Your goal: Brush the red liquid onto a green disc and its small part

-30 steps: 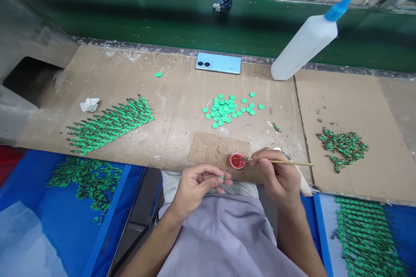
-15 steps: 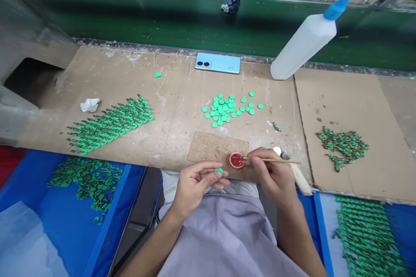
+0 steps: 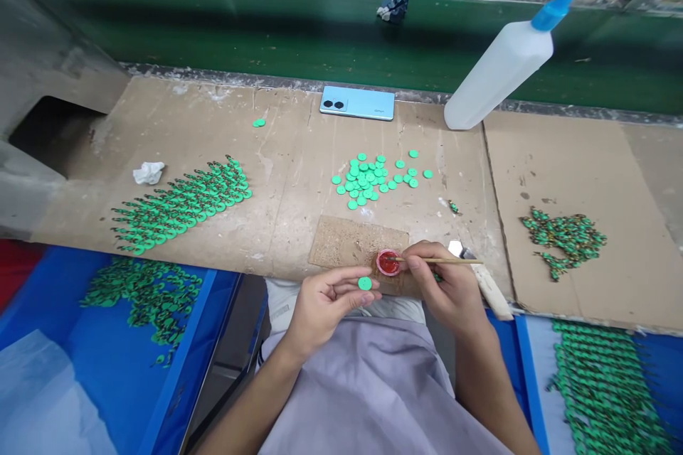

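Between the fingers of my left hand (image 3: 325, 306) is a small round green disc (image 3: 365, 284), its flat face turned upward. My right hand (image 3: 445, 284) grips a thin wooden stick (image 3: 448, 261) like a pen. The stick's tip dips into a small pink-rimmed cup of red liquid (image 3: 388, 263). A small green piece peeks out beneath my right fingers, partly hidden. That cup stands on the right part of a stained brown board (image 3: 341, 242). Beyond the board lies a loose cluster of green discs (image 3: 366, 178).
Rows of green assembled pieces (image 3: 181, 206) lie at left, beside crumpled white tissue (image 3: 148, 173). A blue phone (image 3: 357, 102) and tilted white bottle (image 3: 499, 75) are at the back. A pile of small green-brown parts (image 3: 565, 238) sits right. Blue bins (image 3: 133, 370) flank me.
The green disc in my left hand has turned to show its face, and my left fingers have shifted around it. My right hand has moved slightly left, the stick still in the cup.
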The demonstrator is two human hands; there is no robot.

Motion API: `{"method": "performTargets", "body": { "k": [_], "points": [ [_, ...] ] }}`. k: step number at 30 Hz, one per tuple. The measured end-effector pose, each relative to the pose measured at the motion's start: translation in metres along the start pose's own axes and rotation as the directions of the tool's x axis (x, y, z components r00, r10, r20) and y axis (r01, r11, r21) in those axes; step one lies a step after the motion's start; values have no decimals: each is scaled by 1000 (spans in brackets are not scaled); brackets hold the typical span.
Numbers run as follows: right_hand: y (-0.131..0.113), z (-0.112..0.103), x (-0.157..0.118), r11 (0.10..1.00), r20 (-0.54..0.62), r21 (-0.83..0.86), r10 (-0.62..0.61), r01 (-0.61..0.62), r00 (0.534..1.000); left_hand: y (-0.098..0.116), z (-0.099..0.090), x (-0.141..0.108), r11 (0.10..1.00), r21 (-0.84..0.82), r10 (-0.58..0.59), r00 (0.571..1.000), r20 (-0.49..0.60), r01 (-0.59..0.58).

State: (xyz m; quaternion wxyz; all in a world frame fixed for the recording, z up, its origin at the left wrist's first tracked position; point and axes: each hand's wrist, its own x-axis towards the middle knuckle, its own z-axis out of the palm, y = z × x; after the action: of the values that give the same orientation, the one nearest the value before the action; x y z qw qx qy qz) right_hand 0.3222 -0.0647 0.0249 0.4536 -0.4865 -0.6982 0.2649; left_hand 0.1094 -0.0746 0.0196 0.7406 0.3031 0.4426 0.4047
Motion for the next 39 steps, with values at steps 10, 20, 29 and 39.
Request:
{"method": "performTargets", "body": {
  "k": [10, 20, 29, 39],
  "points": [
    [-1, -2, -2, 997, -40, 75, 9, -6, 999, -4, 3, -3, 996, 70, 54, 999, 6, -54],
    [-18, 7, -18, 933, -132, 319, -130, 166, 983, -5, 2, -9, 815, 498, 307, 950, 60, -295],
    [-10, 5, -11, 994, -103, 68, -80, 87, 991, -4, 2, -10, 762, 577, 342, 939, 27, -294],
    [-9, 10, 1, 999, -38, -35, -25, 24, 999, -6, -4, -6, 674, 679, 385, 923, 14, -291]
  ]
}}
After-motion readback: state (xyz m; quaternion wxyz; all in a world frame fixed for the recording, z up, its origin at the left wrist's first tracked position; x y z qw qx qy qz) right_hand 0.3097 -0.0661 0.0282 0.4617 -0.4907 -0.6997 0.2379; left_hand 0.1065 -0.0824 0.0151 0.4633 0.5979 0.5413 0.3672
